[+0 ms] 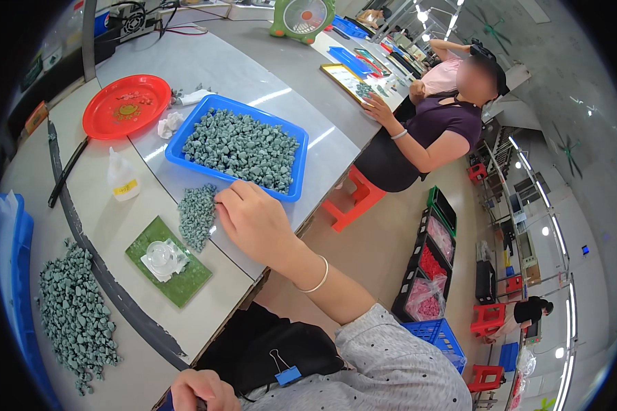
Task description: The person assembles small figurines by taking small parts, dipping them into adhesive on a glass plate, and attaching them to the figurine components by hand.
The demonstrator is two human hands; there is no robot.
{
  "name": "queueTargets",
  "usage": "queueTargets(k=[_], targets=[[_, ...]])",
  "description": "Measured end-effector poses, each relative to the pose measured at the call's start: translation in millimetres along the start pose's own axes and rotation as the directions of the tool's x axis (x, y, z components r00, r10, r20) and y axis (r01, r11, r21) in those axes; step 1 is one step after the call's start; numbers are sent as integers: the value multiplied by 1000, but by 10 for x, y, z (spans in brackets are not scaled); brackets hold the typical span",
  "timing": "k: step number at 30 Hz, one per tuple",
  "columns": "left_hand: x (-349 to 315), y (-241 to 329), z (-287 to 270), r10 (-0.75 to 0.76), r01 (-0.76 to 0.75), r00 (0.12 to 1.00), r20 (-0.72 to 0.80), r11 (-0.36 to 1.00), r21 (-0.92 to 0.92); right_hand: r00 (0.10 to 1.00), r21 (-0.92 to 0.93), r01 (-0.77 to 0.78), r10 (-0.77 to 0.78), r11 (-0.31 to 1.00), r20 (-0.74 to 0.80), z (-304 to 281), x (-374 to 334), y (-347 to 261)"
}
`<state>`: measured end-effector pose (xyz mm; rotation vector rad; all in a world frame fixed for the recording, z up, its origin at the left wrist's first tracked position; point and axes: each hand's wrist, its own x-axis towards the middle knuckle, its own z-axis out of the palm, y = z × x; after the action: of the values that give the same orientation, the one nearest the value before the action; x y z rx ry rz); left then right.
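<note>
My right hand (253, 222) reaches over the table, its bent fingertips together at the edge of a small heap of grey-green stone-like pieces (197, 218). Whatever is between those fingertips is too small to make out. Just beyond is a blue tray (182, 159) filled with larger pieces of the same colour (243, 147). Low in the picture, by the table's front edge, my left hand (204, 392) is curled closed; a bit of something dark shows under its fingers. Between the hands lies a green mat (192, 288) with a small clear round dish (163, 259) on it.
Another heap of grey-green pieces (75, 312) spreads at left beside a blue bin (22, 274). A red plate (103, 113), a white squeeze bottle (121, 175) and a black stick-shaped tool (68, 171) lie farther back. A co-worker (432, 140) sits along the table at right.
</note>
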<state>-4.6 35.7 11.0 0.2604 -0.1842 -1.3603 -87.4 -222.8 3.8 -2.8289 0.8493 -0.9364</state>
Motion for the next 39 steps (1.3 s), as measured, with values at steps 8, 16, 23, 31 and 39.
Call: queueTargets(k=[8,16,23,31,39], targets=[[116,-4,114,-70,74,990,119,997,-25,997,84,-14,21,996,-77,-47,29,58],[159,57,-43,-49,19,976,-212,990,-142,995,266,17,10,964,-100,187,21,78],[444,135,-234,-545,475,787,287,834,281,992,274,-123,118,954,34,-15,-56,175],[145,-393,-248,-547,504,787,285,836,216,975,365,-221,207,904,78,7,-122,275],[-45,-600,-348,-407,406,890,204,912,51,976,504,-177,216,845,-20,88,-110,503]])
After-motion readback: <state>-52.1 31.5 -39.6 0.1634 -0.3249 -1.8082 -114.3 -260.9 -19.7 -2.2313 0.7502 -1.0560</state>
